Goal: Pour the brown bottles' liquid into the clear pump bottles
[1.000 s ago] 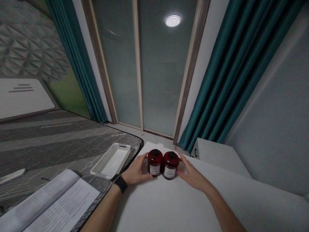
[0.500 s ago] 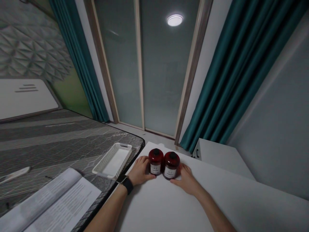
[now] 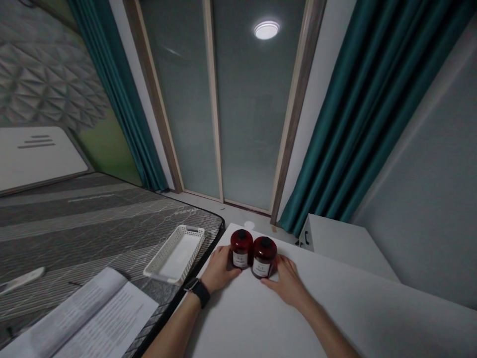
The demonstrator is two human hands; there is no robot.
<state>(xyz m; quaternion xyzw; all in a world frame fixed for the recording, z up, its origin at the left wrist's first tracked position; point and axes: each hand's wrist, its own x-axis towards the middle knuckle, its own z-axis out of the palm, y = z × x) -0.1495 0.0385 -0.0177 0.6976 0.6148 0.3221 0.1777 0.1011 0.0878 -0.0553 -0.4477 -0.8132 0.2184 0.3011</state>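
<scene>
Two dark red bottles with black tops and white labels stand upright side by side near the far end of the white table (image 3: 238,318). My left hand (image 3: 218,271) is curved around the outer side of the left bottle (image 3: 241,247), its thumb at the lower front. On the other side, my right hand (image 3: 288,281) grips the right bottle (image 3: 265,254) the same way, thumb low at the front. Fingers behind the bottles are partly hidden. A dark watch (image 3: 199,292) is on my left wrist.
Left of the table is a grey patterned mattress (image 3: 122,219) with a white plastic basket (image 3: 147,272), an open booklet (image 3: 112,318) and a white slim object (image 3: 26,279). A white cabinet (image 3: 346,243) stands beyond the right side, below a teal curtain (image 3: 343,124).
The view has shifted slightly. Both bottles stay side by side on the table with a hand on each; little else differs.
</scene>
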